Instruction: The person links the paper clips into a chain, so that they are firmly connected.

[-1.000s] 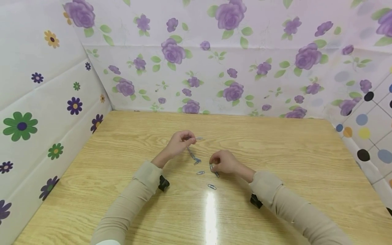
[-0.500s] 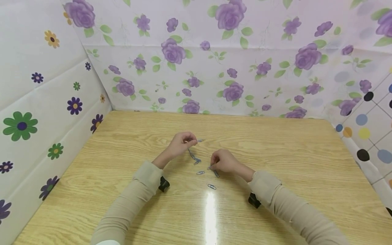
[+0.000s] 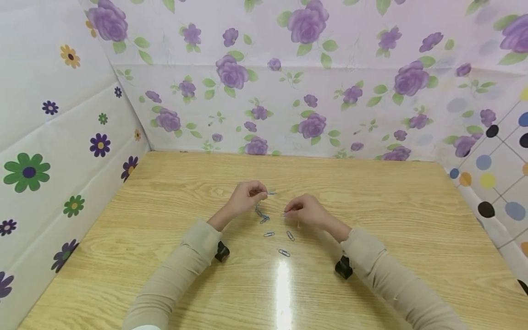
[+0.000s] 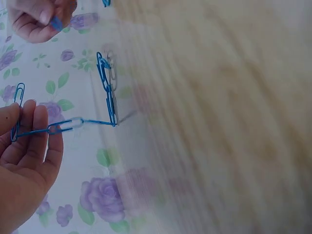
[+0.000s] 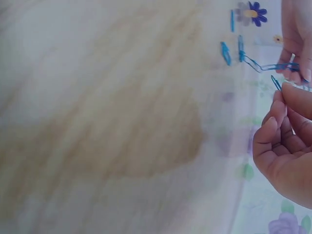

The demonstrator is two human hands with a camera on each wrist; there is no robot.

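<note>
My left hand (image 3: 246,198) pinches the end paperclip of a linked chain of blue paperclips (image 4: 108,92). That end clip (image 4: 19,95) sticks out past the thumb, and the rest of the chain hangs down to the table in the left wrist view. Between thumb and forefinger my right hand (image 3: 307,211) pinches a single blue paperclip (image 5: 276,83), its tip pointing toward the left hand. The two hands are a short way apart above the table.
Loose paperclips lie on the wooden table (image 3: 371,192) in front of the hands: one at the left (image 3: 269,234), another paperclip (image 3: 290,236) below the right hand, and a paperclip (image 3: 284,252) nearest me. A flowered sheet (image 3: 264,82) stands behind the table.
My right hand has picked a paperclip up from the table and lifted it away from the loose one beside it. The left hand has shifted slightly right and toward me with the chain.
</note>
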